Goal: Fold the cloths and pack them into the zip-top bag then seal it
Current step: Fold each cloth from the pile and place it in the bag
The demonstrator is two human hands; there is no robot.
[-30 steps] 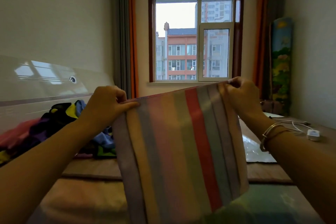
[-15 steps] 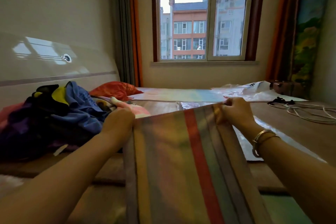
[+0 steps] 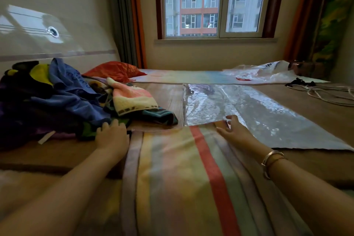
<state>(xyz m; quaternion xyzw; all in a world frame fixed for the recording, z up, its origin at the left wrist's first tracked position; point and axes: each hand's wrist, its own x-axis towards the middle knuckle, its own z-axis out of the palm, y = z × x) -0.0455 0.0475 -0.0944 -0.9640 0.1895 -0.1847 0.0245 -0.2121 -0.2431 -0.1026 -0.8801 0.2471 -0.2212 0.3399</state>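
One bed (image 3: 306, 159) is carrying everything here, and on it one striped cloth (image 3: 182, 178) is lying spread flat between the person's forearms, its far edge just overlapping the near edge of one clear zip-top bag (image 3: 258, 113), which is lying flat and, as far as I can tell, holding nothing; the step in hand is looking like the very start of folding this first cloth; the next move is, in my judgement, calling for both far corners to be pinched and brought back toward the person so the stripes are meeting evenly, while keeping the cloth from dragging the slippery bag. One heap of unfolded cloths (image 3: 63, 101) is waiting at the left, too tangled to count piece by piece; a pink and cream towel (image 3: 132, 99) is sitting on top of it. Two hands are working: the left hand (image 3: 112, 137) is lying at the cloth's far left corner, its grip hidden behind the knuckles, so I cannot tell it; the right hand (image 3: 235, 130) is resting released, fingers spread on the far right corner.
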